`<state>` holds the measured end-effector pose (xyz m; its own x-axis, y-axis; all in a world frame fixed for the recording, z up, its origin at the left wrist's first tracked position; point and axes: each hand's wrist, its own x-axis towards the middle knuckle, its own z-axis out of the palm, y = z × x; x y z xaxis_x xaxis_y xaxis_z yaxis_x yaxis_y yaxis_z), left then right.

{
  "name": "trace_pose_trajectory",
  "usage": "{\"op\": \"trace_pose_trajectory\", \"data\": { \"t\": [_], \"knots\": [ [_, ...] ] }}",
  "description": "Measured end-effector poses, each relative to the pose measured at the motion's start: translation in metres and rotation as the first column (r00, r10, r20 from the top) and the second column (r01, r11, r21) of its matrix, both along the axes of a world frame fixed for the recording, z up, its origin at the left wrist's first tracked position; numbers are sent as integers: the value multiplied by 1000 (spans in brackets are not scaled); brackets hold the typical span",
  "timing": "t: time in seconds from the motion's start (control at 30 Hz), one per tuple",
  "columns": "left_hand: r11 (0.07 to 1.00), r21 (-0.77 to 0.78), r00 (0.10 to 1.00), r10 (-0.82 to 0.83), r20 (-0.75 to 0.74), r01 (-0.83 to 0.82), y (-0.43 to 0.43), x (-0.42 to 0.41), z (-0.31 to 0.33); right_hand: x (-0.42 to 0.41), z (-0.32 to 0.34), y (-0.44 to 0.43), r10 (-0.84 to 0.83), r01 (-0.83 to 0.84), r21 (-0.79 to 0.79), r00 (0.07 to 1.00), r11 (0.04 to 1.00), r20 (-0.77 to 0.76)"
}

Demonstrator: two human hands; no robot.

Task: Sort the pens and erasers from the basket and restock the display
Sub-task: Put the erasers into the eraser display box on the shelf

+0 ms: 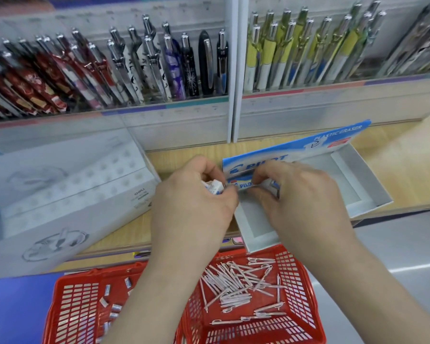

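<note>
Nearest to me sits the red basket (305,289), hard against my forearms: pale pink pens (236,284) lie heaped in its right half, pointing every way, and a few loose erasers (109,301) lie scattered in its left half.

Beyond it, on the wooden surface (395,170), stands the eraser display box (365,184), white inside with a blue printed flap raised at the back. It looks almost empty.

My right hand (305,194) is pinched shut on one sleeved eraser (243,186), held at the box's left end, just under the flap. That eraser lies with its long side running left to right, along the flap. My left hand (196,197) is curled closed around a small clutch of spare erasers (215,187), touching the box's left corner.

What matters now, I judge, is that the spares sit just to the left of my right fingertips, nearly touching. My right hand is already over the box, so it should do the placing, and my left only needs to feed each eraser a short way rightward, turned to the same left-to-right line.
</note>
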<state>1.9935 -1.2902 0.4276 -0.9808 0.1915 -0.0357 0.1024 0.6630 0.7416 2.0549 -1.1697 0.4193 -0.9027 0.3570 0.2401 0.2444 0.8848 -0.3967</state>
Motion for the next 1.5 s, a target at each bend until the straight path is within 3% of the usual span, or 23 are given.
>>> {"op": "trace_pose_trajectory", "data": {
  "t": [0.17, 0.37, 0.5, 0.53, 0.57, 0.6, 0.63, 0.67, 0.7, 0.77, 0.83, 0.93, 1.03, 1.1, 1.17, 1.23, 1.33, 1.5],
  "knots": [
    [996, -60, 998, 58, -15, -58, 10, -5, 1, -1, 1, -3, -65, 69, -125, 997, 990, 39],
    [997, -24, 997, 71, 14, -70, 12, -9, -1, -5, 7, -11, -158, 174, -173, 982, 969, 105],
    [998, 39, 999, 44, 13, -44, 7, -9, -1, -1, 17, -3, -155, 187, -465, 982, 865, 105],
    [997, 63, 999, 46, 3, -46, 4, -9, 1, 1, 21, 0, -182, 188, -608, 981, 771, 73],
    [996, 81, 999, 49, -11, -48, 0, -8, 3, 4, 27, 3, -227, 172, -773, 973, 610, 38],
    [994, 98, 998, 47, -30, -44, -4, -6, 6, 8, 32, 4, -274, 123, -919, 962, 375, 17],
    [992, 119, 998, 38, -49, -32, -8, -3, 11, 11, 38, 5, -309, 50, -993, 951, 106, 15],
    [989, 150, 998, 22, -54, -14, -10, 2, 15, 14, 42, 5, -332, -30, -995, 943, -99, 4],
    [981, 196, 999, 3, -38, 4, -12, 8, 21, 16, 44, 4, -348, -92, -969, 938, -230, -6],
    [954, 296, 997, -65, 28, 54, -13, 24, 31, 19, 48, -1, -363, -166, -915, 932, -368, -23],
    [930, 336, 984, -173, 37, 151, -11, 39, 37, 22, 47, -9, -379, -186, -888, 925, -420, -14],
    [937, 239, 967, -240, -81, 253, -6, 50, 36, 23, 46, -21, -388, -175, -889, 922, -422, 2],
    [947, 238, 973, -189, -131, 216, -6, 52, 34, 24, 46, -25, -395, -172, -900, 919, -400, 0],
    [948, 252, 977, -165, -137, 195, -7, 51, 37, 28, 46, -22, -386, -148, -913, 922, -380, 11],
    [929, 342, 990, -134, -43, 141, -9, 49, 41, 33, 48, -18, -340, -119, -937, 940, -329, 0],
    [885, 463, 976, -144, 165, 52, -9, 45, 45, 39, 49, -14, -285, -77, -982, 958, -172, -25],
    [828, 553, 884, -189, 429, -92, -10, 41, 45, 44, 49, -12, -250, -46, -995, 966, 87, -67],
    [882, 468, 862, -190, 471, -62, -9, 38, 39, 50, 47, -7, -206, -26, -952, 974, 304, -93]
  ]
}}
